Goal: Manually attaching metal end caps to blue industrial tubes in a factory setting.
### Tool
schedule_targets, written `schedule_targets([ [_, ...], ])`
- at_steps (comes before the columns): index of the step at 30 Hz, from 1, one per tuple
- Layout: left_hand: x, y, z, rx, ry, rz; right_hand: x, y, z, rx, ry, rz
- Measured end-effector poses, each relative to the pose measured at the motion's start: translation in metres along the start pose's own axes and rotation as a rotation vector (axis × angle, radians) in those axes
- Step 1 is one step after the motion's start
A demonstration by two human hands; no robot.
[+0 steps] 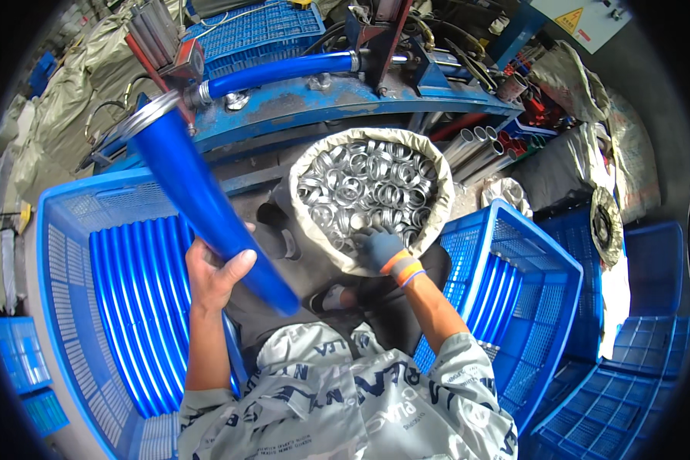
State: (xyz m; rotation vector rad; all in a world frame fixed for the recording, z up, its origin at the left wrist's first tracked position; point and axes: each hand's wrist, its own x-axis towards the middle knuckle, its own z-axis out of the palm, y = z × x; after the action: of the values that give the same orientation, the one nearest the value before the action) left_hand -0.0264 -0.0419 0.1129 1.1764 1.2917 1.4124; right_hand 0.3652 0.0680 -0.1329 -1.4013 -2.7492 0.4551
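Note:
My bare left hand [213, 274] is wrapped round a long blue tube [195, 188], which slants up to the far left. A silvery metal collar [152, 112] sits on the tube's upper end; its lower end is blurred. In front of me stands a pale sack with a rolled rim [299, 222], filled with shiny metal rings [353, 188]. My right hand [383, 249], in a dark glove with an orange and grey cuff, dips into the sack's near side. Its fingers are curled among the rings, and what they grip is partly hidden.
Blue tubes lie side by side in a blue crate [54, 253] at left; another crate [567, 284] with tubes stands at right. Behind the sack, a blue machine bench [284, 115] carries a clamped blue tube [284, 73]. Bare metal pipes [475, 153] lie beyond the sack.

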Motion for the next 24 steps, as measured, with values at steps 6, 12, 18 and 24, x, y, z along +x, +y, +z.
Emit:
schedule_targets([
  [6,-0.016,-0.034,0.0,-0.266,0.261,-0.04,-0.002,0.008,-0.001,-0.01,0.073,0.085],
  [12,-0.029,-0.078,0.012,-0.631,0.32,-0.144,-0.019,0.015,-0.024,0.628,0.256,0.441],
  [18,-0.024,-0.093,0.036,-0.822,0.345,-0.251,-0.011,0.015,-0.007,0.035,0.233,0.29],
  [24,-0.03,-0.088,0.035,-0.763,0.365,-0.227,0.018,0.001,-0.007,0.019,0.184,0.309],
])
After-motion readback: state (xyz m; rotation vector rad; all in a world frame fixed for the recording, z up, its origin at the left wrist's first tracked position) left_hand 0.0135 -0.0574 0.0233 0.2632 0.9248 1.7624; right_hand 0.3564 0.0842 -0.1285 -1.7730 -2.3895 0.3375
